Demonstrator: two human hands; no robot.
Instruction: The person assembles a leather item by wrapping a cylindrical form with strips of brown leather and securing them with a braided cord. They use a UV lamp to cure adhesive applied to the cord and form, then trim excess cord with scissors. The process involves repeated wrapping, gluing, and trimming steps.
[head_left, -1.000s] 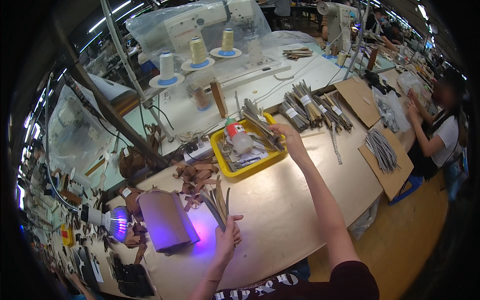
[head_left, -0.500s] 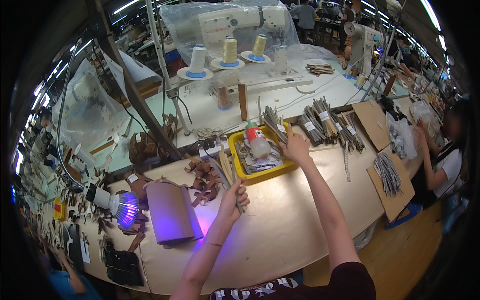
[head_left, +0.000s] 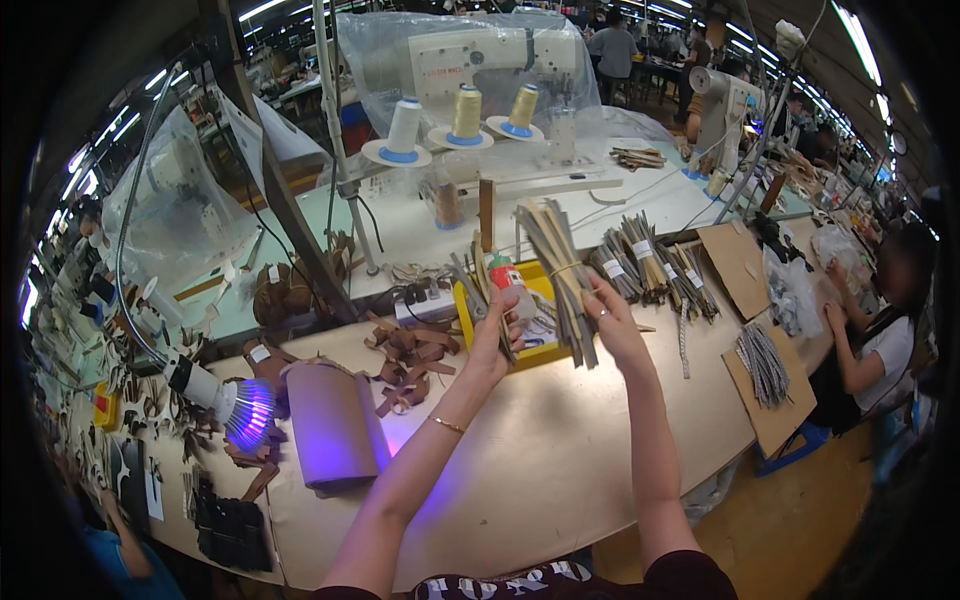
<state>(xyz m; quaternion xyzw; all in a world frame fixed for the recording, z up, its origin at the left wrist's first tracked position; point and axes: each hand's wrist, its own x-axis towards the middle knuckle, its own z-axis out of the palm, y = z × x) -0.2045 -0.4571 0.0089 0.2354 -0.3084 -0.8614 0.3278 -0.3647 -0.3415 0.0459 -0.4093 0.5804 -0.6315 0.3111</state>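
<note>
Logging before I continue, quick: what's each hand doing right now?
Left hand: closed, holding a few thin strips.
Right hand: closed on a bundle of strips, held up in front of the yellow tray.

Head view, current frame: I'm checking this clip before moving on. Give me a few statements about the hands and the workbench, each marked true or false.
1. The right hand holds a banded bundle of grey and tan strips. True.
2. The left hand is empty. False: it holds thin strips.
3. A bottle with a green top is in the yellow tray. True.
4. The lit lamp is to the right of the yellow tray. False: the lamp is to its left.
5. The white thread cone stands left of the two yellow thread cones. True.
</note>
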